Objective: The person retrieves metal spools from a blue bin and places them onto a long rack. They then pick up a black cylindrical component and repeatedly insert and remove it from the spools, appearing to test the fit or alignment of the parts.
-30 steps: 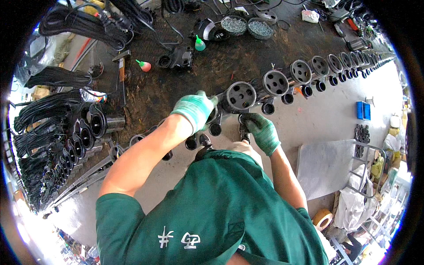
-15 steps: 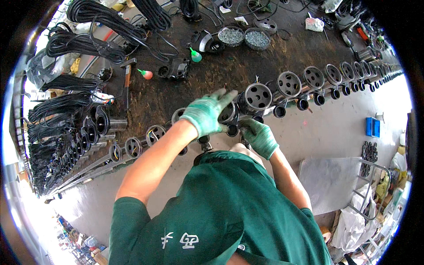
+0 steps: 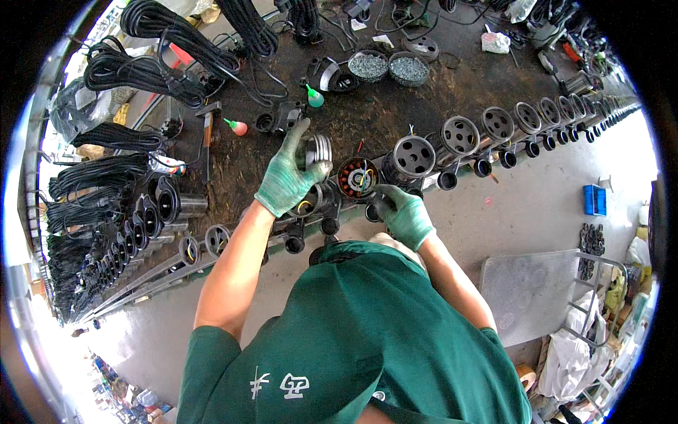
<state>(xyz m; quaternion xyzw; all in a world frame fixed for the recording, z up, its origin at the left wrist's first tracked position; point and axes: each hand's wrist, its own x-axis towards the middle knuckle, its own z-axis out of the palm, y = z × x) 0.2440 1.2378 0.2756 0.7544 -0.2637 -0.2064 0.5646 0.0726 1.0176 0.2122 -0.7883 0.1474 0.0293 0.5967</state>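
Note:
My left hand (image 3: pixel 288 180), in a green glove, holds up a round metal cap (image 3: pixel 320 150) with a ridged side, fingers and thumb around it. Just right of it stands an open motor housing (image 3: pixel 358 178), showing a ring of copper windings and coloured wires inside. My right hand (image 3: pixel 406 218), also gloved, has its bent fingers against the right side of that housing; the fingertips are partly hidden. Beside it is another cylinder (image 3: pixel 413 157) topped by a disc with several holes.
A long row of similar cylinders (image 3: pixel 498 125) lines the bench edge on both sides. Across the dark bench (image 3: pixel 452 88) lie a hammer (image 3: pixel 207 127), squeeze bottles (image 3: pixel 314 96), bowls of small metal parts (image 3: pixel 369 65) and black cable coils (image 3: pixel 141 71). A metal cart (image 3: pixel 530 293) stands at the right.
My left hand has lifted the cap off the housing and moved it left and up, baring the windings. My right hand has shifted slightly left and stays at the housing's side.

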